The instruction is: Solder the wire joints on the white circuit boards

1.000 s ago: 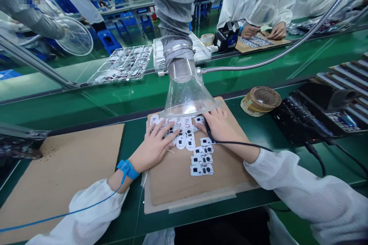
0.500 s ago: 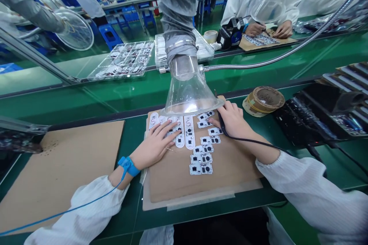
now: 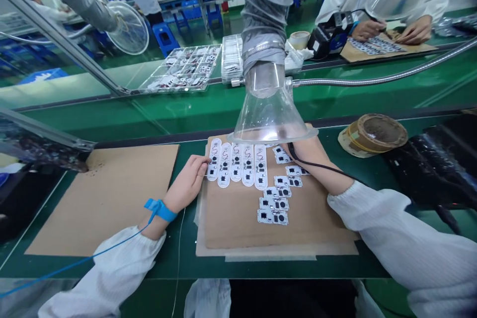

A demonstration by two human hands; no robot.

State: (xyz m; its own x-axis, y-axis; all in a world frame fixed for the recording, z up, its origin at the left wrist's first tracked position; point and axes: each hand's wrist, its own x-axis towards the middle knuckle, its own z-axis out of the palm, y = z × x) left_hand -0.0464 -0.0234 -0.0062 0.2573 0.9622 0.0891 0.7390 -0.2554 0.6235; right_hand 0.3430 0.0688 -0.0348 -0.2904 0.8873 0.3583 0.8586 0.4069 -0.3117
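Observation:
My left hand [image 3: 189,181] is closed at the left edge of the cardboard, fingertips pinched beside the leftmost long white circuit board [image 3: 213,161]. A thin solder wire [image 3: 179,258] hangs from this hand past the table edge. Several long rounded boards stand side by side in a row. My right hand [image 3: 302,148] is partly hidden behind the clear fume funnel [image 3: 274,117]. A black cord [image 3: 324,171] runs from it, as from a soldering iron, but the tool itself is hidden. Small white boards [image 3: 276,203] lie overlapping in a column below the right hand.
The boards rest on brown cardboard [image 3: 238,233]; another cardboard sheet [image 3: 122,194] lies to the left. At right are a tape roll [image 3: 372,134] and a black device [image 3: 421,169]. Across the bench stand a compartment tray [image 3: 182,67] and a co-worker's hands [image 3: 413,32].
My left hand has drawn back left off the long boards, its spread fingers now pinched. My right hand has moved left, behind the funnel. The view has shifted left.

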